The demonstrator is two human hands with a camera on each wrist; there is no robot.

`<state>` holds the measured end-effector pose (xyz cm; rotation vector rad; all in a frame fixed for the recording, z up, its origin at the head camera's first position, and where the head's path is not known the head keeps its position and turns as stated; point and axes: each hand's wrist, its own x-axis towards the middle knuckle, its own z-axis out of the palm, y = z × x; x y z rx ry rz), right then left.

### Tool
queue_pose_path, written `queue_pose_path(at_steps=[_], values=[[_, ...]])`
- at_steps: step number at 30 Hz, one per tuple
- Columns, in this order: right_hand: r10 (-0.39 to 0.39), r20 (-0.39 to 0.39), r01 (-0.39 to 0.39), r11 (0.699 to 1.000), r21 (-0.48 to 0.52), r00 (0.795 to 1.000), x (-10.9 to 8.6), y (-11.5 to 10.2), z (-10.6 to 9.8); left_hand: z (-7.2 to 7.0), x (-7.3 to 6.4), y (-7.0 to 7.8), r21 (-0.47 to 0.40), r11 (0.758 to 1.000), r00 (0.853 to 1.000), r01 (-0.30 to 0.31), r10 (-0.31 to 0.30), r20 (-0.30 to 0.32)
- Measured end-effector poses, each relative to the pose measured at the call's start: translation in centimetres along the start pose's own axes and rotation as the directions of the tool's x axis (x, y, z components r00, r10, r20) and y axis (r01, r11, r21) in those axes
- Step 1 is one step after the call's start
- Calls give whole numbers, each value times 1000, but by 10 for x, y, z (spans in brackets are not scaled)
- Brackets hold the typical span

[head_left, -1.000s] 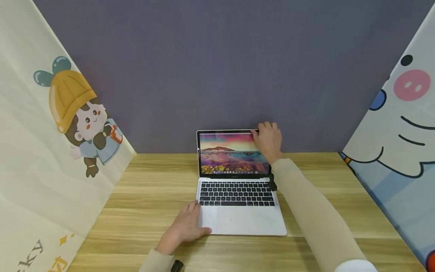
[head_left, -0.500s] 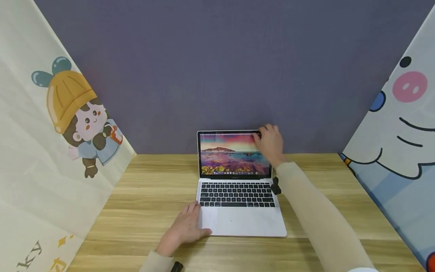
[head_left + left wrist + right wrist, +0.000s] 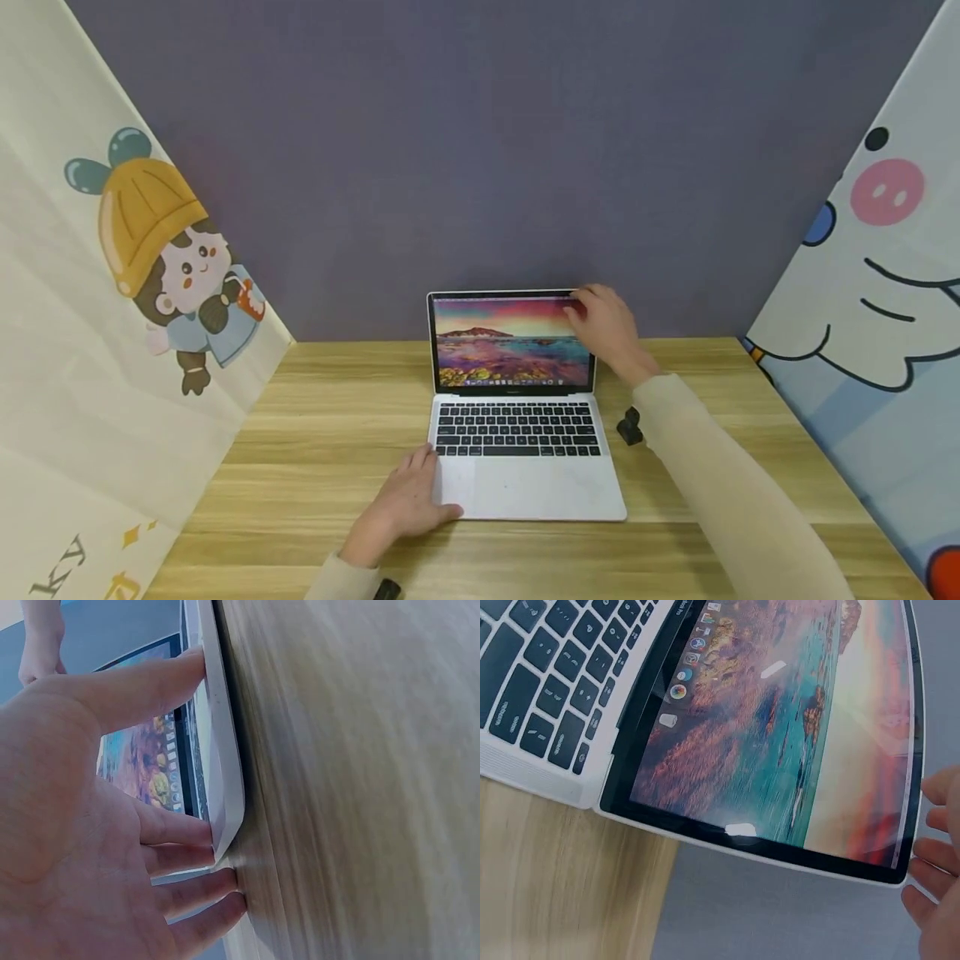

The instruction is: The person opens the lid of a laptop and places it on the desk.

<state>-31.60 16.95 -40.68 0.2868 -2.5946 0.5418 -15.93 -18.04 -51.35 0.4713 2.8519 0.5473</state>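
An opened silver laptop (image 3: pixel 525 487) lies on the wooden table, its lit screen (image 3: pixel 510 346) tilted up and showing a seaside wallpaper. My left hand (image 3: pixel 405 504) rests at the front left corner, the thumb along the front edge and the fingers by the left side. In the left wrist view, the extended thumb and fingers of this hand (image 3: pixel 82 795) touch the base's rim. At the screen's upper right corner is my right hand (image 3: pixel 607 329). The right wrist view shows its loosely bent fingers (image 3: pixel 934 859) beside the lid's top edge; whether they touch it is hard to tell.
The wooden table (image 3: pixel 337 417) runs back to a dark grey-purple panel (image 3: pixel 495 150) close behind the laptop. Cartoon-printed cloths hang at the left (image 3: pixel 67 350) and right (image 3: pixel 885 333). A small black device (image 3: pixel 630 427) sits at my right wrist.
My right hand has shifted right and slightly down along the screen's corner, its forearm swinging outward. My left hand stays at the front left corner. The whole view has shifted slightly.
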Motion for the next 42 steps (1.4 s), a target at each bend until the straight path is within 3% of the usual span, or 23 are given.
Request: queue_pose_path(at_steps=[11, 18, 31, 37, 42], values=[[-14, -10, 14, 996, 86, 1000, -30, 6, -13, -4, 3, 2, -17, 1000, 1000, 10, -10, -10], [46, 44, -51, 991, 122, 998, -55, 9, -18, -4, 4, -3, -55, 999, 999, -1, -1, -35], [4, 71, -7, 999, 47, 997, -103, 22, -25, -5, 3, -5, -61, 998, 998, -18, 14, -64], [44, 115, -48, 998, 38, 992, -127, 21, -29, -7, 0, -8, -28, 999, 992, -41, 38, -120], [77, 187, -88, 995, 50, 979, -144, 12, -29, -10, 0, -10, 34, 997, 977, -68, 73, -198]])
